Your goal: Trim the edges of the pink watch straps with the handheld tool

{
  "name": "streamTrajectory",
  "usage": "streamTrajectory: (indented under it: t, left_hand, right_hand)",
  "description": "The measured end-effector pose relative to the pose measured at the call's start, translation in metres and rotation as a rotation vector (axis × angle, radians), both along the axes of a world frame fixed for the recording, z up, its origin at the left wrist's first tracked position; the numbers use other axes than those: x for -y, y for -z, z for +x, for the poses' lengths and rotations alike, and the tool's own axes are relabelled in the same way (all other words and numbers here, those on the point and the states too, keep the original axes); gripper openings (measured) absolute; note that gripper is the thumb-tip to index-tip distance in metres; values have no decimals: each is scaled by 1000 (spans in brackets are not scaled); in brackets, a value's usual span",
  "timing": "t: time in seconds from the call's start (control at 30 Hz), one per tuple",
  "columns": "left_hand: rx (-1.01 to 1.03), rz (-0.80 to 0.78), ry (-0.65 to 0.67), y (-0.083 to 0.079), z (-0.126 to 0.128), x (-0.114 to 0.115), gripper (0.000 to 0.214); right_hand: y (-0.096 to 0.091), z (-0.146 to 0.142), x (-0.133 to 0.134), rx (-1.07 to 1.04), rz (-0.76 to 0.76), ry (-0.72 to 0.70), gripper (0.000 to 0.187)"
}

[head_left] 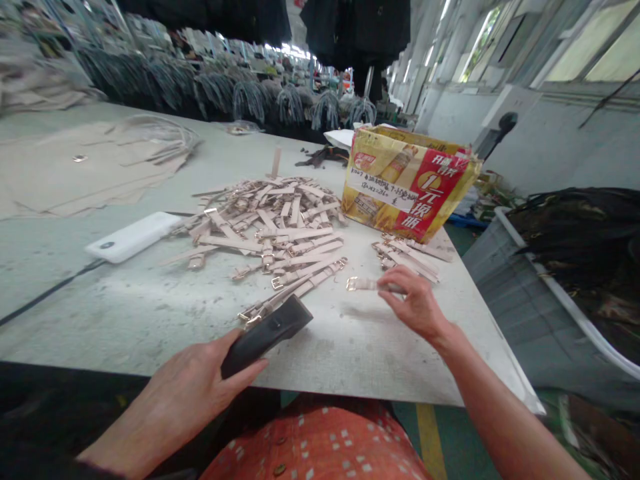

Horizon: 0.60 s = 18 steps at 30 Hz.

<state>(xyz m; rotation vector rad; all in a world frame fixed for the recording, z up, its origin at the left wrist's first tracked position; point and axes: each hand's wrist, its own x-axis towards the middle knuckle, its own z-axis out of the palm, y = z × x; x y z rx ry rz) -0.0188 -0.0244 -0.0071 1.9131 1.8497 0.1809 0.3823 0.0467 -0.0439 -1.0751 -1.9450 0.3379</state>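
My left hand (193, 390) is closed around a black hand tool (267, 333) at the near edge of the grey table (140, 313). My right hand (415, 303) pinches a pale strap with a gold buckle (365, 285) just above the tabletop. A big heap of the same beige buckled straps (273, 223) lies in the middle of the table. A smaller bundle of straps (407, 257) rests right of the hand, in front of a yellow and red cardboard box (407, 183).
A white power bank (133, 237) with a black cable lies left of the heap. Flat beige sheets (75, 170) cover the far left. A grey bin (505, 280) holding dark fabric stands to the right of the table. Dark garments hang at the back.
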Motion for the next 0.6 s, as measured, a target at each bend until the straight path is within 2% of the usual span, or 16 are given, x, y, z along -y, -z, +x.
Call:
streamTrajectory:
  t: [0.07, 0.17, 0.23, 0.3, 0.37, 0.43, 0.53, 0.6]
  left_hand:
    - [-40, -41, -13, 3, 0, 6, 61]
    - [-73, -72, -19, 9, -2, 12, 61]
    - [-67, -79, -17, 14, -5, 16, 60]
    - [-68, -73, -26, 20, -8, 19, 60]
    - [-66, -74, -36, 26, -12, 22, 59]
    - [-53, -71, -35, 31, -15, 24, 57]
    - [-46, -66, -31, 35, -15, 27, 57]
    - [-43, -68, -25, 35, -13, 28, 56]
  right_hand:
    - [-13, 30, -35, 9, 78, 94, 8]
    - [-26, 69, -84, 32, 117, 271, 7]
    - [-28, 82, -109, 69, 67, 371, 10]
    - [-23, 80, -122, 115, 28, 450, 22]
    - [-15, 63, -124, 161, 7, 431, 32]
    - [-5, 31, -116, 211, -30, 285, 33]
    - [3, -31, -96, 339, -170, 25, 30]
    - [2, -69, -83, 505, -311, -49, 31]
